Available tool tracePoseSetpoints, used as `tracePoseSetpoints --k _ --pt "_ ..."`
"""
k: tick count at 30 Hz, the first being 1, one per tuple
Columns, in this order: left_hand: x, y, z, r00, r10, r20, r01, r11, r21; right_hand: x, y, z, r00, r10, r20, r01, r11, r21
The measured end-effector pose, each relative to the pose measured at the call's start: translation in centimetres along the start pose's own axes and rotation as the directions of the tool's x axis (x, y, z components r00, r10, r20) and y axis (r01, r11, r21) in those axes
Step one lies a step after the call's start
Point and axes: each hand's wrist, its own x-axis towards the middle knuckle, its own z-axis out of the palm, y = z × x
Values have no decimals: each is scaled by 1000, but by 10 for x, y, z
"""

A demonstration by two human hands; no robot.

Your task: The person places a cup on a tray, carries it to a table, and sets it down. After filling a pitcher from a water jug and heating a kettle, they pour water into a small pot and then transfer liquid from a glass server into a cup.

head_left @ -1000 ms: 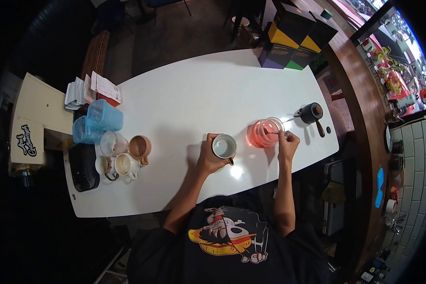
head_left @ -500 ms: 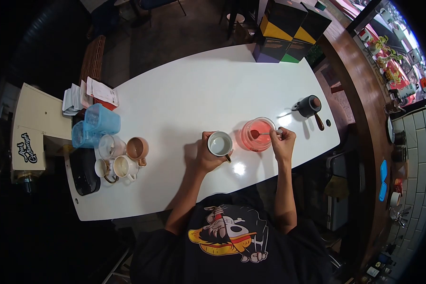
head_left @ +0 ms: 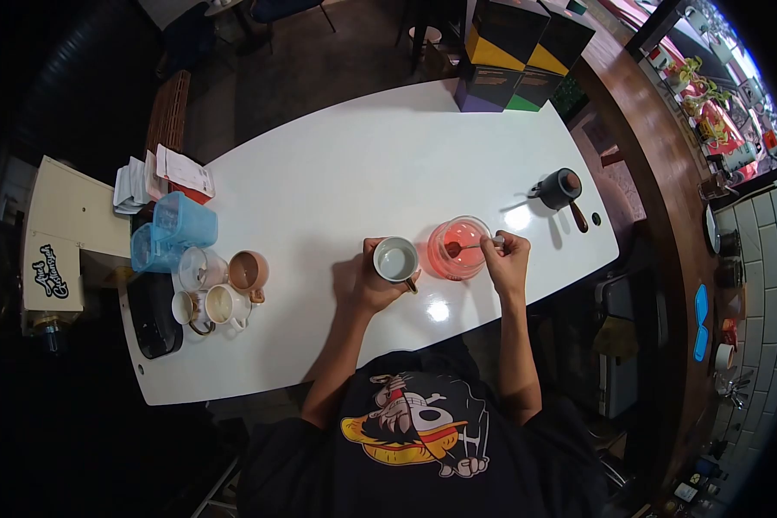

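Note:
My left hand [head_left: 376, 281] is wrapped round a light grey-blue cup [head_left: 395, 258] with a brown handle that points toward me. To its right stands a clear glass bowl [head_left: 459, 269] holding a pinkish-red liquid. Pinched in my right hand [head_left: 509, 255] is the handle of a spoon [head_left: 468, 248], which reaches over the bowl's right rim. The spoon's head shows dark red inside the bowl, close to the cup.
Several mugs [head_left: 248, 270] and a blue plastic container [head_left: 187, 221] crowd the table's left end, beside a black tray [head_left: 157, 319]. A black long-handled pot [head_left: 561, 188] stands at the right. Stacked dark boxes [head_left: 502, 60] occupy the far edge.
My right hand has moved slightly left, carrying the spoon's head further left inside the bowl. My left hand still holds the cup in nearly the same place.

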Motion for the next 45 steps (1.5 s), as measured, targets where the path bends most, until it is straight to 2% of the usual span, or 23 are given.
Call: tracePoseSetpoints --k 7,13,15,19,21,24,30,34,39,45 --pt "1 2 0 1000 -16 -6 16 998 -63 2 -5 -1 1000 9 13 -9 1000 -28" --pt "1 3 1 1000 -11 -3 11 1000 -11 5 -8 2 1000 7 18 -6 998 -57" --pt "1 4 2 1000 -18 -8 17 987 -162 7 -11 4 1000 5 25 -3 998 -59" --pt "1 8 1 998 -66 8 67 989 -131 8 -11 10 999 -4 32 5 1000 -31" --pt "0 6 1 999 -43 -6 41 981 -188 9 -12 12 999 -8 53 11 999 -53" --pt "0 1 0 999 -24 22 26 994 -104 11 -12 12 999 -2 53 7 996 -90" --pt "-1 -6 3 998 -59 20 62 988 -140 11 -15 17 999 6 49 -2 997 -72" --pt "-1 -3 2 1000 -23 6 23 993 -114 11 -14 15 999 1 51 2 998 -66" --pt "-1 -1 0 1000 -15 18 16 997 -69 13 -17 11 1000 -18 25 21 990 -138" --pt "-2 -11 5 1000 -6 -6 5 986 -165 13 -18 7 999 -18 40 23 991 -133"
